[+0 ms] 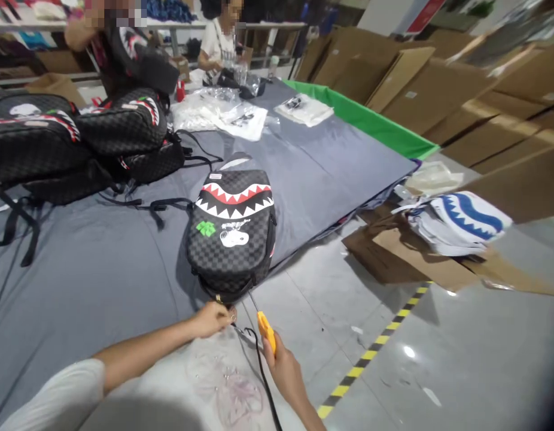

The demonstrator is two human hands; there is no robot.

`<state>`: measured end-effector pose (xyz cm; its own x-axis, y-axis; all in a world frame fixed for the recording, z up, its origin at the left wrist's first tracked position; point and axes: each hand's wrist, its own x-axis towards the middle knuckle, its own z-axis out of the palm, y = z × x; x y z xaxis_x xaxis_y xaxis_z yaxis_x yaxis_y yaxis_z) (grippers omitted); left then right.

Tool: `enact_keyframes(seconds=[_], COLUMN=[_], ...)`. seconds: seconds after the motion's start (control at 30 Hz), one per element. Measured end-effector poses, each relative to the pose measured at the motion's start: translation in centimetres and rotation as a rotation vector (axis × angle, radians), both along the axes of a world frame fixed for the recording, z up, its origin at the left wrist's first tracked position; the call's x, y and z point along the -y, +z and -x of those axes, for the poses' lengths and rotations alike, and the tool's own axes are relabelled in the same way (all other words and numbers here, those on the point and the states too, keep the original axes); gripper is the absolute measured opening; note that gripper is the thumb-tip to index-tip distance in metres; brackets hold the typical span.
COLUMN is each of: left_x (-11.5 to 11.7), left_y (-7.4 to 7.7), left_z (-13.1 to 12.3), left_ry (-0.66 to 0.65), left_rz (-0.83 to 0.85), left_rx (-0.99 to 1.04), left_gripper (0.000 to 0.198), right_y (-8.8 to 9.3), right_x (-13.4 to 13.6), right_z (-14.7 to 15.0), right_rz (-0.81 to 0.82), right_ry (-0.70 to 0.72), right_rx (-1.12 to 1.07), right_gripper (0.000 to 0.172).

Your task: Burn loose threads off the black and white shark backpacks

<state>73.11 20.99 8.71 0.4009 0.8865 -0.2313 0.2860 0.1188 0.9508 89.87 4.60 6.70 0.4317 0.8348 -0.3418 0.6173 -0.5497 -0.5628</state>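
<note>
A black-and-grey checkered backpack point(231, 248) lies on the grey cloth-covered table. On its front are a red-and-white shark mouth, a white cartoon print and a green mark. My left hand point(210, 319) is closed in a pinch at the bag's near end, beside a small gold-coloured metal piece point(218, 298). What sits between its fingertips is too small to name. My right hand point(283, 366) grips an orange-handled tool point(266, 332) with a thin metal shaft pointing up toward the bag. A black cord point(264, 377) hangs between my hands, near a small metal piece point(244, 337).
More checkered backpacks point(119, 129) are piled at the left, straps trailing. Plastic-wrapped packages point(247, 120) lie farther back, near people at the far side. At right, a white-and-blue bag point(469, 221) rests on cardboard point(393, 257). Yellow-black tape point(376, 347) marks the floor; large cartons point(420, 90) stand behind.
</note>
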Motion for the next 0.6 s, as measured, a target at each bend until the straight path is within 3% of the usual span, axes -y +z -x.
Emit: enact_keyframes(seconds=[0.07,0.1,0.17,0.2,0.27,0.33,0.47,0.6], left_x=[-0.6,-1.9,-5.5,-7.5,-10.7,-12.4,-13.2,-13.2], left_y=[0.1,0.0,-0.5,-1.0,-1.9,-2.6,-2.5,-1.4], left_z=[2.5,3.3,4.0,4.0,3.6,3.1,2.6,2.4], left_ry=[-0.167,-0.229,-0.368,-0.498,-0.711,-0.801,-0.800,-0.779], left_rz=[-0.048,-0.098,-0.249,-0.371,-0.530,-0.579,-0.543,-0.505], left_rx=[-0.060,-0.089,-0.210,-0.351,-0.566,-0.639,-0.594,-0.561], left_gripper=[0.012,0.023,0.074,0.093,0.106,0.090,0.044,0.039], right_y=[-1.1,-1.5,-2.0,-2.1,-2.2,-2.1,-2.1,-1.9], right_x=[0.8,1.1,1.8,2.1,3.1,4.2,6.1,5.2], right_z=[-0.1,-0.1,0.1,0.2,0.5,0.6,0.4,0.4], right_rz=[0.096,0.103,0.057,0.024,-0.030,-0.050,-0.097,-0.110], right_ry=[-0.076,-0.122,-0.213,-0.247,-0.299,-0.359,-0.431,-0.291], right_rx=[-0.144,-0.240,-0.435,-0.509,-0.557,-0.512,-0.407,-0.407], right_gripper=[0.057,0.059,0.066,0.069,0.070,0.068,0.062,0.062])
